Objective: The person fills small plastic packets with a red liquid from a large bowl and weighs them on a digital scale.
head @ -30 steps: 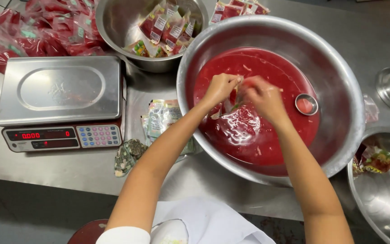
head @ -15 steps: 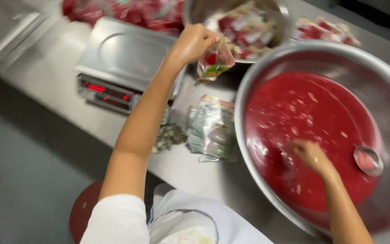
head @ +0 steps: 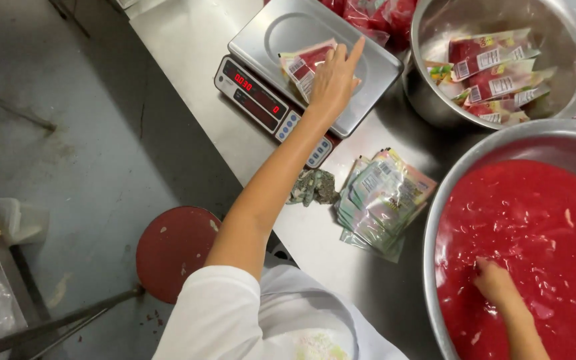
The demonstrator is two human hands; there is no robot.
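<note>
Now the left hand point(head: 333, 81) lies flat and open on a red filled packet point(head: 305, 64) on the grey metal scale point(head: 308, 67). Meanwhile the right hand point(head: 498, 285) dips into red sauce in the big steel bowl point(head: 435, 220), fingers hidden.

Surface: steel table point(head: 201, 100), grey and scuffed.
Far end: digital scale point(head: 301, 67) (red digits lit), beside a steel bowl point(head: 428, 93) of filled pouches.
Middle: stack of empty pouches point(head: 381, 200), just beside a crumpled scrap point(head: 311, 187).
Near right: large basin point(head: 435, 220) of red sauce.
</note>
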